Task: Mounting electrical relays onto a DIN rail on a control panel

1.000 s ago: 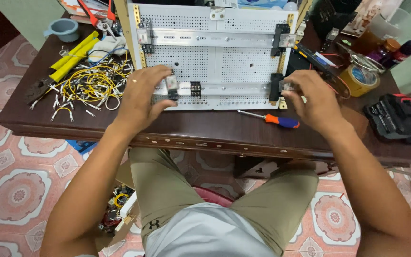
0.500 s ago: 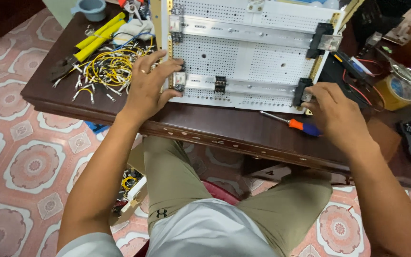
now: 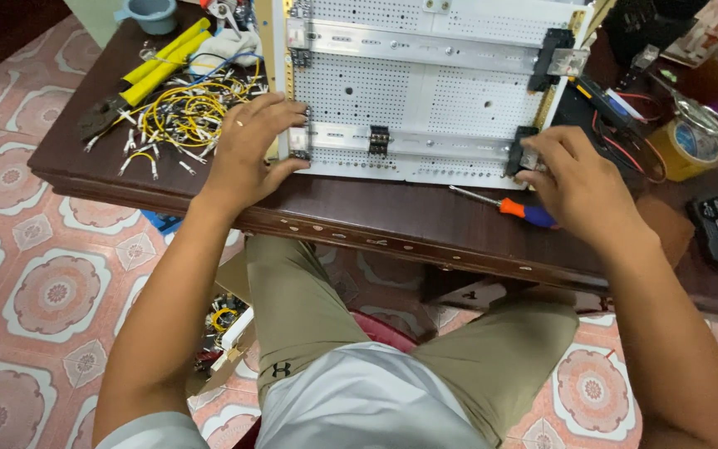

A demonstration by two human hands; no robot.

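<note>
Resting flat and open, left hand [image 3: 247,150] presses panel [image 3: 417,91] at centre; right hand [image 3: 579,187] pinches black clip [image 3: 518,152].

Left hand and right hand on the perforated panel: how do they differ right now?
The left hand lies fairly flat with fingers spread at the white perforated panel's left edge; the right hand is curled, fingertips at a black clip on the lower right. The left hand wears a ring; none shows on the right. The right hand sits beside the screwdriver. Both touch the lower rail.
</note>
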